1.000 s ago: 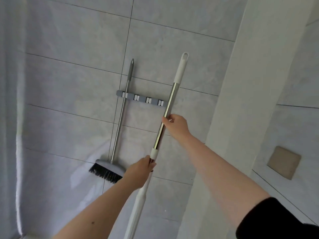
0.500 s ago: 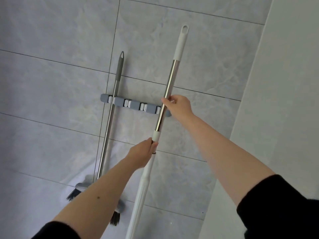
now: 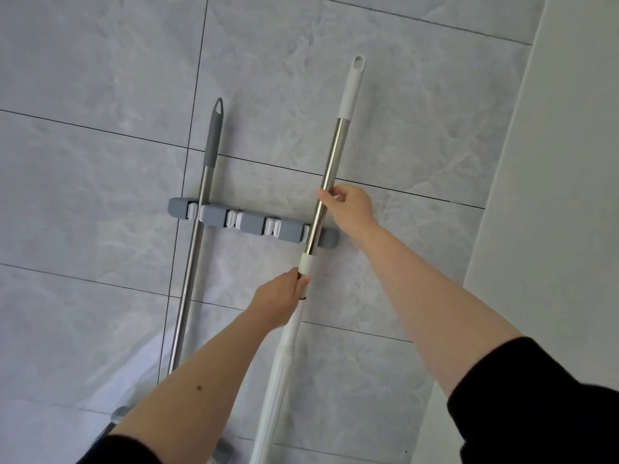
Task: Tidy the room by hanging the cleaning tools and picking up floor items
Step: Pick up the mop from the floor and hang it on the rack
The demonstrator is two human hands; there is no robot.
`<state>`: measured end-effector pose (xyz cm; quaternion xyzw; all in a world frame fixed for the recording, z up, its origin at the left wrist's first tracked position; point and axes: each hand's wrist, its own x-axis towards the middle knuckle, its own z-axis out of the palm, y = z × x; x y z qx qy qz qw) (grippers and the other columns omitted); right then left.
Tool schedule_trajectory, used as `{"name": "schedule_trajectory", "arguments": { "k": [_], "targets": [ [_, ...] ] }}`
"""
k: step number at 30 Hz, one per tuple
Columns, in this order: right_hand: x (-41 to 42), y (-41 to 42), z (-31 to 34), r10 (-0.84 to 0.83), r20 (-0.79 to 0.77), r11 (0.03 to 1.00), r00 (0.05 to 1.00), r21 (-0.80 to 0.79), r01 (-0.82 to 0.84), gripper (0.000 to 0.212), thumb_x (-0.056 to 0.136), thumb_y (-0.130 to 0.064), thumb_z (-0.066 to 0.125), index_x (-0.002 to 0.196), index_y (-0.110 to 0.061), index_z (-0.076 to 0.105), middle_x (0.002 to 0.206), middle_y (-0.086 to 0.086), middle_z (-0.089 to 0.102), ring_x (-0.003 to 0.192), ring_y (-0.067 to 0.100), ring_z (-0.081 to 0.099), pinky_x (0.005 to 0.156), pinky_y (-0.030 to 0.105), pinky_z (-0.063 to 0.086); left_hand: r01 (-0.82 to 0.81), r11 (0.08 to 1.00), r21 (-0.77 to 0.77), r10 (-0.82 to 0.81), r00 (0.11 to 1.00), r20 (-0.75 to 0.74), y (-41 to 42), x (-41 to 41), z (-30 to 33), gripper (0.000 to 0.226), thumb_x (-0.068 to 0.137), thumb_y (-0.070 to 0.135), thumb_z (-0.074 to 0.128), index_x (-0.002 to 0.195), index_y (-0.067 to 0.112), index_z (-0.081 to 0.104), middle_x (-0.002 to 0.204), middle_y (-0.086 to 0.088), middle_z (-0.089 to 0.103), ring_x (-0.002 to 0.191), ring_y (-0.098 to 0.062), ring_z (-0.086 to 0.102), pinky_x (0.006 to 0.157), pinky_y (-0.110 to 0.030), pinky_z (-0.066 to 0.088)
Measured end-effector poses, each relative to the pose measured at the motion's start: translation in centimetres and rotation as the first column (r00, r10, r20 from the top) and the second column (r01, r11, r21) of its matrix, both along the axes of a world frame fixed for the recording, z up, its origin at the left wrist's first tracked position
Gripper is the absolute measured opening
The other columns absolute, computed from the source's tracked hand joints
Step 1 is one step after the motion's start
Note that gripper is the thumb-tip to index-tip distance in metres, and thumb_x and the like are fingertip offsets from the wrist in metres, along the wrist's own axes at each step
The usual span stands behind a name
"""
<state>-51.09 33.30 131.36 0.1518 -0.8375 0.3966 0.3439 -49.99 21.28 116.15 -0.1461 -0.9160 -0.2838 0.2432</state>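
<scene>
Looks like the hanging step: mop handle (image 3: 330, 177) sits over the right-end clip of the wall rack (image 3: 249, 224), next to the brush (image 3: 197, 229) already clipped at the left end. Next move, I'd guess, is a firm push in. Right hand (image 3: 350, 207) grips the steel shaft, left hand (image 3: 279, 298) grips below the collar. Both tool heads are cut off, and I can't tell if the clip has caught.

Your right hand (image 3: 351, 209) grips the steel shaft of a white-tipped mop pole (image 3: 330, 175) just above the grey wall-mounted clip rack (image 3: 249, 223); your left hand (image 3: 279, 303) holds it below the white collar. The pole crosses the rack's rightmost clip. A grey-gripped steel broom handle (image 3: 197, 236) sits in the leftmost clip.
</scene>
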Motion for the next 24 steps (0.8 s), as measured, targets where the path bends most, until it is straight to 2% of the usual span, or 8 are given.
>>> {"name": "schedule_trajectory", "arguments": {
  "k": [3, 7, 16, 20, 24],
  "targets": [
    [-1.0, -0.5, -0.2, -0.001, 0.000, 1.000, 1.000, 0.001, 0.001, 0.023, 0.086, -0.037, 0.063, 0.076, -0.017, 0.058, 0.059, -0.012, 0.045, 0.055, 0.002, 0.042, 0.065, 0.025, 0.036, -0.017, 0.999, -0.043, 0.019, 0.999, 0.041, -0.6, -0.7, 0.4, 0.032, 0.101, 0.040, 0.019, 0.087, 0.019, 0.038, 0.072, 0.007, 0.043, 0.071, -0.021, 0.046, 0.067, -0.030, 0.038],
    [-1.9, -0.5, -0.9, -0.036, -0.035, 0.999, 0.999, -0.034, 0.035, 0.029, 0.083, -0.046, 0.064, 0.083, -0.016, 0.063, 0.060, -0.012, 0.048, 0.063, 0.011, 0.050, 0.070, 0.033, 0.046, 0.006, 0.996, -0.090, -0.008, 1.000, -0.014, -1.0, -1.3, 0.3, 0.033, 0.101, 0.043, 0.020, 0.087, 0.021, 0.040, 0.078, 0.005, 0.047, 0.068, -0.019, 0.045, 0.067, -0.031, 0.039],
    [-2.6, -0.6, -1.2, -0.060, -0.103, 0.998, 0.993, -0.018, 0.058, 0.029, 0.080, -0.051, 0.066, 0.081, -0.022, 0.058, 0.060, -0.012, 0.050, 0.058, 0.003, 0.049, 0.057, 0.024, 0.037, 0.058, 0.993, -0.099, -0.064, 0.996, -0.055, -1.1, -2.4, -0.3, 0.042, 0.100, 0.047, 0.020, 0.101, 0.017, 0.049, 0.088, 0.005, 0.053, 0.072, -0.018, 0.051, 0.068, -0.027, 0.040],
    [-2.3, -0.8, -1.3, -0.099, -0.127, 0.995, 0.987, 0.011, 0.101, 0.028, 0.083, -0.051, 0.062, 0.081, -0.023, 0.055, 0.061, -0.012, 0.049, 0.068, 0.011, 0.053, 0.061, 0.025, 0.038, 0.045, 0.991, -0.127, -0.052, 0.997, -0.053, -0.9, -2.2, -0.2, 0.042, 0.101, 0.045, 0.019, 0.100, 0.015, 0.048, 0.084, 0.006, 0.051, 0.070, -0.018, 0.049, 0.067, -0.028, 0.038],
    [-1.9, -0.9, -1.3, -0.122, -0.140, 0.991, 0.983, 0.030, 0.128, 0.029, 0.083, -0.051, 0.061, 0.084, -0.023, 0.056, 0.063, -0.013, 0.049, 0.071, 0.012, 0.053, 0.061, 0.025, 0.036, 0.018, 0.988, -0.150, -0.021, 1.000, -0.018, -0.7, -2.0, 0.2, 0.042, 0.101, 0.045, 0.017, 0.101, 0.015, 0.047, 0.083, 0.005, 0.049, 0.069, -0.020, 0.049, 0.070, -0.031, 0.041]
  ]
}}
